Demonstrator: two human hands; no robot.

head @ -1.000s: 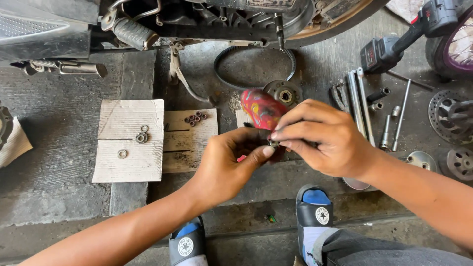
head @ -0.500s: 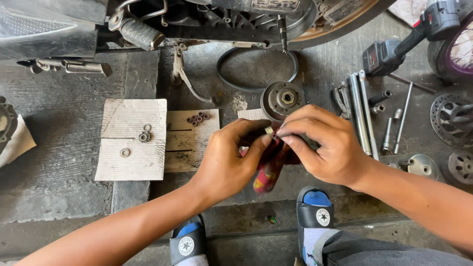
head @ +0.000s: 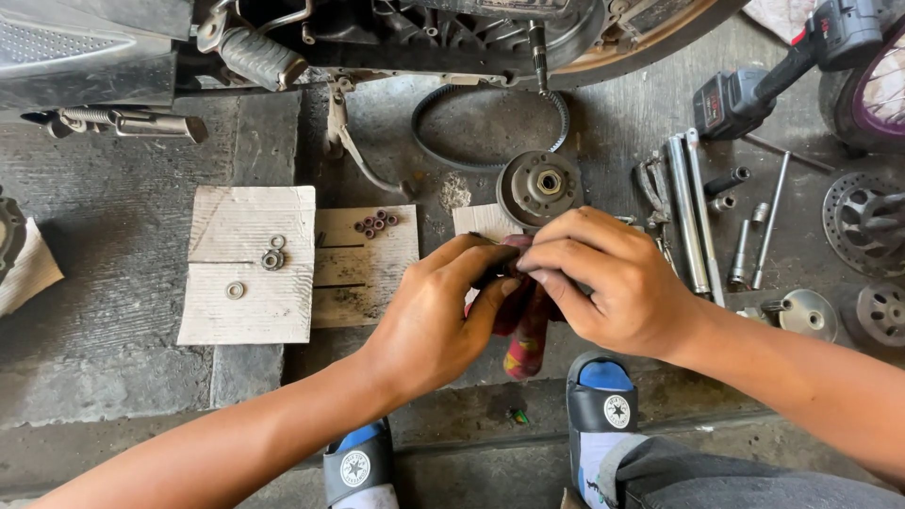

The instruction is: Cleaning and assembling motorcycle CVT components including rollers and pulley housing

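Above two sandals (head: 481,443), left hand (head: 438,320) and right hand (head: 608,283) pinch one red rag (head: 528,339).

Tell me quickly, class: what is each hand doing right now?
Left hand: closed, pinching the red rag and a small part hidden between the fingers.
Right hand: closed on the same rag from the other side.

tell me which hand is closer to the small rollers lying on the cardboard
Left. The left hand sits just right of and below the small rollers; the right hand is farther right, beyond the red rag.
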